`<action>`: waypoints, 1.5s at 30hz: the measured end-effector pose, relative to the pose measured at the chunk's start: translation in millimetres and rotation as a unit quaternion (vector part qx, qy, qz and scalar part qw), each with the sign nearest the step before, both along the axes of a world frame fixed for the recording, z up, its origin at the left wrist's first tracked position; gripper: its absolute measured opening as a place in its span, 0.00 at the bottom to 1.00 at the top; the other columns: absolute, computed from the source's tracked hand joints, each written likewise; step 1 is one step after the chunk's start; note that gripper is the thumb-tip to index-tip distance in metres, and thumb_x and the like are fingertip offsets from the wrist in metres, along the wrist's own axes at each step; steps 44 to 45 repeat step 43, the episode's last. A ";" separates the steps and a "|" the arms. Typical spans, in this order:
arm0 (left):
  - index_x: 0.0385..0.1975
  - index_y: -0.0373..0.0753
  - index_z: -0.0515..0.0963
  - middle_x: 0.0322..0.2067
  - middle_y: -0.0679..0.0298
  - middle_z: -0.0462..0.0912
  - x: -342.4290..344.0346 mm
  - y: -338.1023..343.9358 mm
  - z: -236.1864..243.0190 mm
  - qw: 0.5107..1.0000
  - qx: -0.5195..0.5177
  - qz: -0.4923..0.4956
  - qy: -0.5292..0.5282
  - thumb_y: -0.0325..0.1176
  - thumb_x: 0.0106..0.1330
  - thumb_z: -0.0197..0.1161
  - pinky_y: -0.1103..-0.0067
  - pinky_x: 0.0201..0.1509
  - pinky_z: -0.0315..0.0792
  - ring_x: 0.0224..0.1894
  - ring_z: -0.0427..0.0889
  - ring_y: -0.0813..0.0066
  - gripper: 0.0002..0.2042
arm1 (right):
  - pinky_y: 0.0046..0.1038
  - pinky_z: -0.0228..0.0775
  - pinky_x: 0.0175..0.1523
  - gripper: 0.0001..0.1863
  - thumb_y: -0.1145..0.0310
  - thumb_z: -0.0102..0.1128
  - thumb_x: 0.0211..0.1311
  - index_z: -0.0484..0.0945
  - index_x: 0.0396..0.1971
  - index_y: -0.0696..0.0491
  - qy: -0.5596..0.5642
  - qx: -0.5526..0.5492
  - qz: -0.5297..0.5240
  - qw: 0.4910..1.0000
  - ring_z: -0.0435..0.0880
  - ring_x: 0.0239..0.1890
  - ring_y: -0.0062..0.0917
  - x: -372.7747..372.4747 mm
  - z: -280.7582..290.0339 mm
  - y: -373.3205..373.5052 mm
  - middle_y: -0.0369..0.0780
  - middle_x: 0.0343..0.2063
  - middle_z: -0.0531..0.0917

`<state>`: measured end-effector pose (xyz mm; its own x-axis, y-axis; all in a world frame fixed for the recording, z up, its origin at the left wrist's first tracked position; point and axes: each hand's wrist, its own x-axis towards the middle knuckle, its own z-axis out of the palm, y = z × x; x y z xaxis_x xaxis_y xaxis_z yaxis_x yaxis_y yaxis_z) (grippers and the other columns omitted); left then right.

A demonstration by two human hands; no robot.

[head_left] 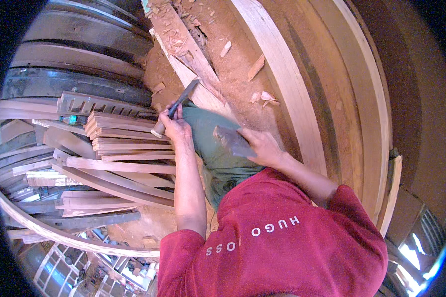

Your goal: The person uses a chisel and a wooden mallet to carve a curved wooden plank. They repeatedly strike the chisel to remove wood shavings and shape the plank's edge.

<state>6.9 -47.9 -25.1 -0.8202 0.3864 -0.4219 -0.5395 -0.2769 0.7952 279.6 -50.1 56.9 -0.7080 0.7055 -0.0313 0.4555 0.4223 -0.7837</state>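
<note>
My left hand [177, 127] is closed round a chisel [187, 91]. Its dark blade slants up and right, and the pale butt of its handle sticks out below my fist. The tip lies over a pale wooden board [210, 99]; I cannot tell if it touches. In my right hand [265, 149] is a dark wooden block [233, 142] with a rough, worn end, slightly blurred. The block is over my leg in green trousers [208, 129], apart from the chisel. The leg covers the near part of the board.
Wood chips [266, 98] and sawdust lie around the board. Stacked wooden slats [129, 138] stand close to my left arm, with a slotted piece [101, 105] behind them. Long planks [282, 64] run along my right side.
</note>
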 end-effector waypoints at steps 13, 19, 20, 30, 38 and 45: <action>0.35 0.37 0.68 0.35 0.56 0.80 -11.3 32.7 91.6 0.902 0.007 -0.161 0.402 0.18 0.60 0.57 0.68 0.54 0.73 0.43 0.82 0.61 0.08 | 0.42 0.71 0.45 0.23 0.55 0.62 0.56 0.74 0.32 0.65 -0.095 -0.146 -0.177 0.969 0.79 0.38 0.54 16.2 -46.6 45.9 0.60 0.31 0.78; 0.33 0.38 0.76 0.32 0.65 0.81 10.7 23.7 97.8 0.798 -0.179 -0.207 0.537 0.27 0.60 0.67 0.81 0.44 0.72 0.35 0.79 0.77 0.07 | 0.39 0.66 0.54 0.27 0.57 0.61 0.56 0.73 0.43 0.67 0.006 -0.128 -0.200 0.971 0.76 0.47 0.51 -6.5 -57.6 69.4 0.59 0.40 0.77; 0.32 0.37 0.76 0.30 0.66 0.82 25.1 23.2 96.0 0.816 -0.154 -0.226 0.510 0.29 0.59 0.68 0.81 0.43 0.73 0.35 0.79 0.77 0.07 | 0.39 0.66 0.55 0.28 0.57 0.61 0.56 0.72 0.44 0.68 -0.017 -0.169 -0.208 0.963 0.76 0.48 0.51 -2.9 -54.3 71.8 0.59 0.41 0.77; 0.25 0.38 0.77 0.20 0.70 0.78 56.5 59.2 75.0 0.868 -0.067 -0.339 0.356 0.33 0.53 0.73 0.79 0.31 0.73 0.25 0.78 0.81 0.10 | 0.23 0.65 0.17 0.08 0.67 0.56 0.65 0.70 0.32 0.56 -0.002 -0.324 -0.301 0.897 0.73 0.14 0.18 49.7 -36.2 60.1 0.34 0.16 0.74; 0.31 0.39 0.79 0.30 0.58 0.84 128.8 37.8 44.9 0.706 -0.009 -0.379 0.599 0.34 0.47 0.73 0.71 0.42 0.78 0.34 0.84 0.60 0.13 | 0.23 0.66 0.17 0.07 0.69 0.54 0.66 0.70 0.31 0.55 -0.008 -0.261 -0.303 0.916 0.72 0.14 0.19 63.8 -49.5 35.9 0.34 0.17 0.73; 0.30 0.41 0.79 0.30 0.58 0.84 128.2 33.6 25.4 0.742 -0.024 -0.323 0.587 0.36 0.48 0.72 0.72 0.42 0.79 0.35 0.85 0.62 0.12 | 0.24 0.68 0.18 0.07 0.67 0.56 0.65 0.70 0.32 0.54 -0.014 -0.311 -0.317 0.896 0.73 0.14 0.20 60.8 -47.7 34.6 0.35 0.19 0.74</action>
